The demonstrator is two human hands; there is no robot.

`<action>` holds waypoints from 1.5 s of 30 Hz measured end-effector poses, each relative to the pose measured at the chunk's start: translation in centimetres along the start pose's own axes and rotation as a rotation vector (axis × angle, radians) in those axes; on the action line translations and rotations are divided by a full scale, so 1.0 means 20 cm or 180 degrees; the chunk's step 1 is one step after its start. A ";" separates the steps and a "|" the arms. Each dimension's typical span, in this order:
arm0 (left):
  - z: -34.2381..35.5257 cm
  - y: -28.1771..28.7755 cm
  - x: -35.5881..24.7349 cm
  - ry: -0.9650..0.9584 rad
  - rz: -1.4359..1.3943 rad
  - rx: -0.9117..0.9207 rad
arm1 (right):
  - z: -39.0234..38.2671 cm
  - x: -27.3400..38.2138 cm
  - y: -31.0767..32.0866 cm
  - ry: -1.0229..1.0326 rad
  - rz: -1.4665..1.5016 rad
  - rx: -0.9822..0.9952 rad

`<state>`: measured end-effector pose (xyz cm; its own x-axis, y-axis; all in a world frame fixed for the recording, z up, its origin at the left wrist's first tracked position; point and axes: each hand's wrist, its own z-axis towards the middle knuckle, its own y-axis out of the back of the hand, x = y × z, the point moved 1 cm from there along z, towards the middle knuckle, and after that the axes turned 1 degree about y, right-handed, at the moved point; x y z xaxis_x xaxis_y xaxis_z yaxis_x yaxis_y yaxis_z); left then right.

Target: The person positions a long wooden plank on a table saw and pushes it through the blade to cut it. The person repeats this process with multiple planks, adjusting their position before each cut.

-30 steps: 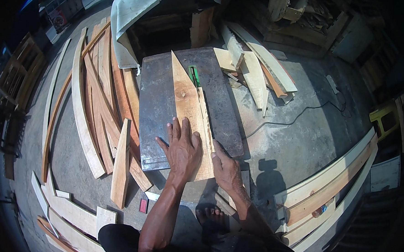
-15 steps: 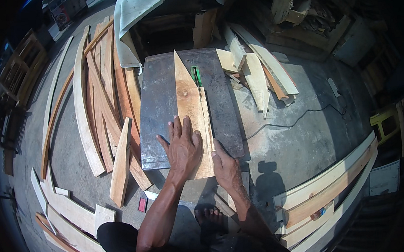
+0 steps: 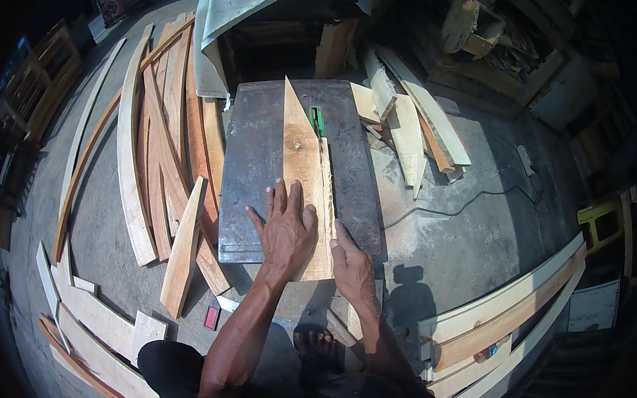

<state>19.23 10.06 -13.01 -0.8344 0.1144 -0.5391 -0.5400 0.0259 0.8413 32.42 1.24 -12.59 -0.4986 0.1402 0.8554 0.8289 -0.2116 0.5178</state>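
Note:
A pale wooden board [image 3: 302, 153] with a knot and a slanted, pointed far end lies lengthwise on a dark metal saw table [image 3: 255, 159]. Along its right side runs a narrow strip with a rough edge. Beside the slanted end is a green-edged slot [image 3: 317, 120] in the tabletop; the blade cannot be made out clearly. My left hand [image 3: 286, 237] rests flat on the board's near half, fingers spread. At the near right edge my right hand [image 3: 352, 266] grips the board, thumb along the side and the other fingers mostly hidden.
Long planks [image 3: 164, 135] lie on the floor at left, with a shorter piece [image 3: 184, 249] nearer. Offcuts [image 3: 405, 137] are piled at far right, boards [image 3: 504, 312] at near right. A black cable [image 3: 463, 204] crosses the floor. A red-and-black block [image 3: 211, 318] lies near my feet.
The whole view has tilted and shifted slightly. Both hands and the board keep nearly the same place on the saw table.

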 end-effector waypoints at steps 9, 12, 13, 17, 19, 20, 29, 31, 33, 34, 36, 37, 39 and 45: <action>0.02 0.00 0.00 0.0025 0.0033 0.0021 | 0.02 0.01 0.00 0.0008 -0.0204 0.0017; 0.03 0.00 -0.01 0.0022 0.0017 0.0014 | 0.03 0.02 0.01 -0.0175 -0.0150 0.0109; 0.03 0.00 -0.01 0.0026 0.0021 0.0018 | 0.03 0.03 0.01 -0.0253 -0.0124 0.0148; 0.04 0.00 0.00 0.0033 0.0003 0.0002 | 0.04 0.03 0.01 -0.0252 -0.0227 0.0154; 0.04 0.00 0.00 0.0020 -0.0012 -0.0021 | 0.04 0.02 0.01 -0.0152 -0.0301 0.0117; 0.04 0.00 0.00 0.0016 -0.0013 -0.0031 | 0.05 0.02 0.01 -0.0129 -0.0298 0.0112; 0.06 0.00 0.00 -0.0004 0.0018 0.0013 | 0.07 0.05 0.03 -0.0306 -0.0399 0.0215; 0.07 0.01 0.00 0.0008 0.0023 0.0042 | 0.07 0.07 0.04 -0.0468 -0.0373 0.0308; 0.07 0.01 0.00 0.0007 0.0030 0.0038 | 0.07 0.07 0.04 -0.0528 -0.0369 0.0380; 0.07 0.01 0.00 0.0006 0.0035 0.0041 | 0.07 0.07 0.04 -0.0545 -0.0379 0.0360; 0.08 0.00 0.00 0.0003 0.0042 0.0040 | 0.08 0.07 0.03 -0.0527 -0.0382 0.0317; 0.09 0.00 0.00 -0.0001 0.0051 0.0041 | 0.08 0.07 0.03 -0.0446 -0.0359 0.0283; 0.09 0.00 0.00 0.0001 0.0059 0.0047 | 0.09 0.07 0.03 -0.0448 -0.0347 0.0259; 0.11 -0.01 0.01 -0.0107 -0.0066 -0.0072 | 0.10 0.05 0.03 -0.0411 -0.0209 0.0277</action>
<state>19.47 12.16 -13.21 -0.8190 0.1475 -0.5546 -0.5599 0.0062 0.8285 32.89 3.15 -11.48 -0.5204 0.2754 0.8083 0.8172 -0.1141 0.5650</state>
